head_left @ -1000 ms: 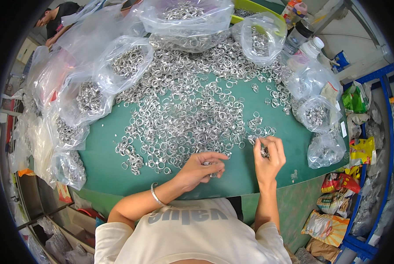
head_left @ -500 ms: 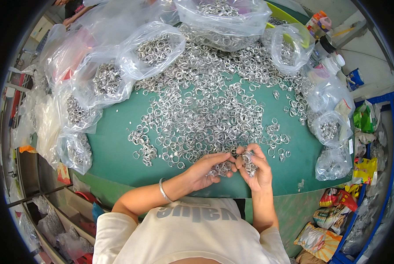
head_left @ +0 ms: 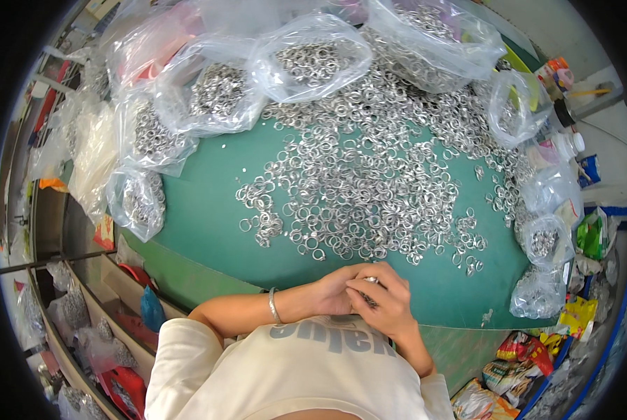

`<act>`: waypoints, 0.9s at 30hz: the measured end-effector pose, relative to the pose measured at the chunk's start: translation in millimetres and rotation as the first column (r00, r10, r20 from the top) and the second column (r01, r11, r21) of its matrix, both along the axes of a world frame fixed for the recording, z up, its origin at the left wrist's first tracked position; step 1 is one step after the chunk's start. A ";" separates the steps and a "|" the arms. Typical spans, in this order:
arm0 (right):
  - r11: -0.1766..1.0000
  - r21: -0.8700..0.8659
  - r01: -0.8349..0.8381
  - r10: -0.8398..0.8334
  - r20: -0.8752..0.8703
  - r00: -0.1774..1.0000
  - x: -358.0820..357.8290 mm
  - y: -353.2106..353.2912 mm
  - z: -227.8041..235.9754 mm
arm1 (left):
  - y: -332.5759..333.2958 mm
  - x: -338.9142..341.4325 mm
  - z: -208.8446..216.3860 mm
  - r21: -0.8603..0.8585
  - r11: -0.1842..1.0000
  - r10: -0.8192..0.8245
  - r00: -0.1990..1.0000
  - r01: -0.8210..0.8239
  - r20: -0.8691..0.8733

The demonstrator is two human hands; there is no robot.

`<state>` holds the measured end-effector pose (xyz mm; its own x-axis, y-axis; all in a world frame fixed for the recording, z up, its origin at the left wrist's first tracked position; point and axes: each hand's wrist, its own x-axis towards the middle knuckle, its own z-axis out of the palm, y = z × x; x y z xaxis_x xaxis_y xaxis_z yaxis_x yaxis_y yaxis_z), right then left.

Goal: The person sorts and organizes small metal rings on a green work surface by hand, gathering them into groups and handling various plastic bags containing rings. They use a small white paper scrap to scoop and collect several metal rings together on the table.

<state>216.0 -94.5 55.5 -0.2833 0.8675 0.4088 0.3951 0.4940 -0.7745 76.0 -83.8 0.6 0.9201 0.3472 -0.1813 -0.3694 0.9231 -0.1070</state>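
Observation:
My two hands meet just over the near edge of the green tabletop, close to my shirt. Curled fingers of my right hand (head_left: 385, 301) close round a small bunch of silvery metal rings (head_left: 369, 302), a few of which peep out at the fingers. Pressed against it from the left, my left hand (head_left: 333, 292) is cupped on the same rings, its fingertips partly hidden behind the right hand. Beyond the hands spreads a wide heap of loose metal rings (head_left: 369, 185), thickest toward the back.
Clear plastic bags of rings line the table (head_left: 201, 210): a left bag (head_left: 137, 203), a back bag (head_left: 310, 59) and a right bag (head_left: 543, 241). Plastic bottles (head_left: 564, 145) stand at the right. Compartments (head_left: 100, 280) lie lower left, colourful packets (head_left: 527, 350) lower right.
My hands have come together, the right closing over its rings against the left; before, both were slightly apart with rings showing. The view has shifted, so the table sits farther right and lower.

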 end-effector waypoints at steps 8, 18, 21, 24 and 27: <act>0.988 0.007 -0.156 0.147 0.285 0.947 -6.0 -2.3 4.3 | 6.2 2.6 21.9 -0.072 0.996 0.040 0.986 -0.052 -0.160; 0.908 -0.208 -0.364 0.412 0.288 0.865 -3.0 4.4 31.8 | -5.8 -18.4 -0.2 -0.239 0.971 0.010 1.000 -0.014 -0.018; 0.934 -0.139 -0.328 0.356 0.330 0.874 -10.5 8.6 41.1 | -10.6 -22.4 -9.3 -0.234 0.967 0.094 0.995 -0.097 -0.024; 0.991 -0.088 -0.101 0.097 -0.052 0.994 -4.1 6.3 19.3 | -2.0 -31.2 14.1 -0.136 0.984 0.090 0.983 -0.113 -0.162; 0.937 -0.253 0.239 -0.232 0.058 0.971 0.5 15.8 10.1 | -7.6 -46.8 16.6 -0.007 0.996 0.083 0.961 -0.088 -0.262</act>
